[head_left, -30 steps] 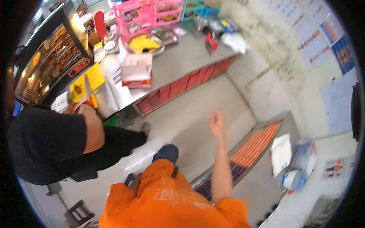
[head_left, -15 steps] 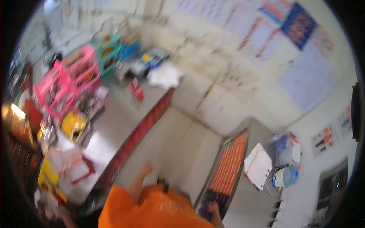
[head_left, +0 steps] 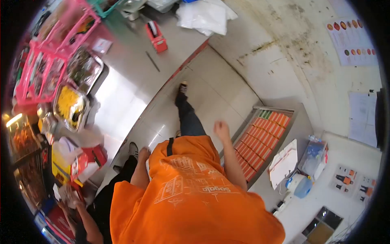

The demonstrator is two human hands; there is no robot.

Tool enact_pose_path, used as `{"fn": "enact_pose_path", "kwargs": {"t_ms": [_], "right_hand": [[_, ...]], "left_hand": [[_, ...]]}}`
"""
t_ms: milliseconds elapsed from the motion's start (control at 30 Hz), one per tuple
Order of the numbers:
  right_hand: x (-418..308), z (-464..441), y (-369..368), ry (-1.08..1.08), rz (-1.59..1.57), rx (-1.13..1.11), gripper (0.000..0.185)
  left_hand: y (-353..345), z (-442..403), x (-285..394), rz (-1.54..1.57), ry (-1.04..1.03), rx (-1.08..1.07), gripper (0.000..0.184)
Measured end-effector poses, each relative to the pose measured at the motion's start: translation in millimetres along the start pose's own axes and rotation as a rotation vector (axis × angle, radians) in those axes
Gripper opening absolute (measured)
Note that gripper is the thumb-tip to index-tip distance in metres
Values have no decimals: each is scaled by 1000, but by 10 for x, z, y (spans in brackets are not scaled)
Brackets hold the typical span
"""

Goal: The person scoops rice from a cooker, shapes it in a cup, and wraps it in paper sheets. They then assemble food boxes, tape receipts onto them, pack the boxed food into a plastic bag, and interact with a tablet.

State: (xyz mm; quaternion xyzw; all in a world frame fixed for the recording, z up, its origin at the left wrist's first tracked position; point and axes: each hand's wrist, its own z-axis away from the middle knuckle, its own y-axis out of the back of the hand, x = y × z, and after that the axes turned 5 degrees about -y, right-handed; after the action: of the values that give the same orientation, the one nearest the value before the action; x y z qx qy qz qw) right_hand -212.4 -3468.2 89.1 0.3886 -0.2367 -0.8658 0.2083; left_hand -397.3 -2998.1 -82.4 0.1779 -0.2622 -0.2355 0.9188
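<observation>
My right hand hangs over the floor, its fingers curled with nothing visible in them. The nearest thing to it is a low metal unit with rows of orange-and-white boxes. Beside my orange shirt, my left hand is low near the counter's edge; its fingers are too small and unclear to read. On the metal counter are a red device, a thin dark stick and white plastic bags.
A co-worker's hands are at the lower left, by a red-and-white box. Pink baskets and a tray of yellow food are on the counter. A clipboard and a blue-and-white container are at the right.
The view has swung right and moved nearer to the counter's far end and the box unit. One of my legs now reaches forward. The co-worker has shifted to the lower left of view.
</observation>
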Motion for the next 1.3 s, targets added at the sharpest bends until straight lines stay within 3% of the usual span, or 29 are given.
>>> {"fn": "enact_pose_path", "kwargs": {"t_ms": [33, 100, 133, 167, 200, 233, 333, 367, 400, 467, 533, 600, 633, 733, 800, 933, 1000, 1133, 1267, 1300], "right_hand": [[-663, -320, 189, 322, 28, 228, 30], [-1926, -1111, 533, 486, 172, 311, 28], [-2532, -1517, 648, 507, 133, 273, 25], [-2973, -2019, 692, 700, 187, 336, 26], [-3411, -2524, 694, 898, 232, 391, 26], [-3795, -3026, 710, 937, 331, 315, 27], [-4180, -3812, 723, 940, 617, 104, 30], [-4166, -4075, 775, 939, 890, 91, 35], [-4117, -4102, 811, 875, 633, 106, 47], [-3901, -4452, 911, 853, 750, 54, 72], [-3918, -4668, 942, 788, 545, -79, 45], [-3959, -4751, 1011, 670, 302, -216, 26], [-4063, -4715, 958, 769, 530, 21, 24], [-4088, -4693, 852, 786, 659, 166, 30], [-4001, -4601, 766, 772, 549, 104, 31], [-4159, -4454, 1045, 771, 832, 65, 34], [-4406, -4425, 1120, 824, 983, 100, 33], [-4729, -3787, 1237, 1022, 869, 242, 35], [-4900, -2641, 1012, 1062, 518, 231, 34], [-4921, -2318, 888, 1102, 494, 22, 34]], "left_hand": [[-19, 1, -387, -234, -30, -123, 23], [-23, 112, -647, -403, -15, -360, 24], [-53, 227, -611, -276, 41, -421, 25], [-120, 263, -425, 137, 188, -222, 24], [-190, 321, -224, 744, 268, 61, 23], [-268, 394, -17, 1152, 244, 320, 22], [-475, 493, 599, 1077, 444, 323, 24], [-599, 528, 870, 1064, 452, 316, 24], [-776, 543, 1129, 1057, 453, 316, 25], [-1116, 482, 1667, 1025, 430, 369, 27], [-1454, 385, 2103, 1048, 464, 491, 29], [-1707, 219, 2462, 1127, 534, 634, 32], [-1683, 133, 2620, 1153, 571, 650, 33], [-1306, -17, 3111, 1183, 650, 612, 33], [-1107, 0, 3363, 1142, 726, 668, 32], [-1318, 57, 3377, 1186, 768, 813, 30], [-1243, 100, 3186, 1202, 721, 785, 30], [-827, 332, 2969, 1008, 575, 759, 31], [357, 916, 3076, 897, 217, 741, 40], [563, 976, 3150, 759, 2, 851, 47]]}}
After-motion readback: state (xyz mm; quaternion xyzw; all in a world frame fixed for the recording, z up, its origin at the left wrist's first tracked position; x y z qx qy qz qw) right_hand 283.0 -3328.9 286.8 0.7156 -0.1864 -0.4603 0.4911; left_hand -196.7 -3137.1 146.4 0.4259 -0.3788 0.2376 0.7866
